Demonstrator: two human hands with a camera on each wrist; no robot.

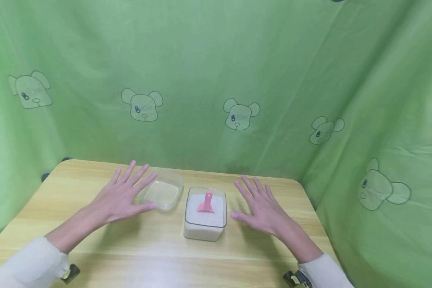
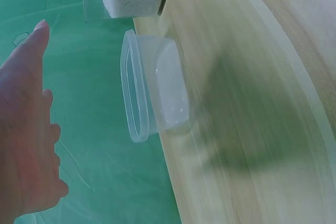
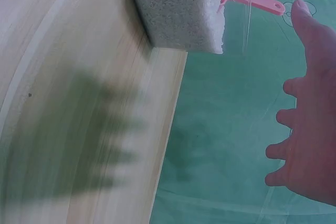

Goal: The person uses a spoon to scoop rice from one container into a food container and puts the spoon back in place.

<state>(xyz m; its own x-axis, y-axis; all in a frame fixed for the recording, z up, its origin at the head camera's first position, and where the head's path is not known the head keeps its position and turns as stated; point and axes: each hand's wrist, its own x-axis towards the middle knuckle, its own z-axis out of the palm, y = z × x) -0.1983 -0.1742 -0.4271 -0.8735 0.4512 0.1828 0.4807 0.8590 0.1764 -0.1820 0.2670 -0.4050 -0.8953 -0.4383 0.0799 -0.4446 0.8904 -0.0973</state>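
Note:
A clear square container (image 1: 205, 232) filled with white rice (image 3: 178, 11) stands mid-table. Stuck in the rice is a pink scoop (image 1: 208, 202), its handle pointing up. To the left sits a clear plastic tub (image 2: 170, 85) without a lid, nothing visible inside. My left hand (image 1: 119, 198) hovers over the table with fingers spread, overlapping the tub's left side in the head view; the left wrist view shows it apart from the tub. My right hand (image 1: 263, 210) is held in the air right of the rice container, fingers spread and touching nothing.
The light wooden table (image 1: 158, 256) ends at a back edge just behind the containers. A green curtain (image 1: 194, 60) with bear-head outlines hangs behind and along the right side. Both hands cast shadows on the tabletop.

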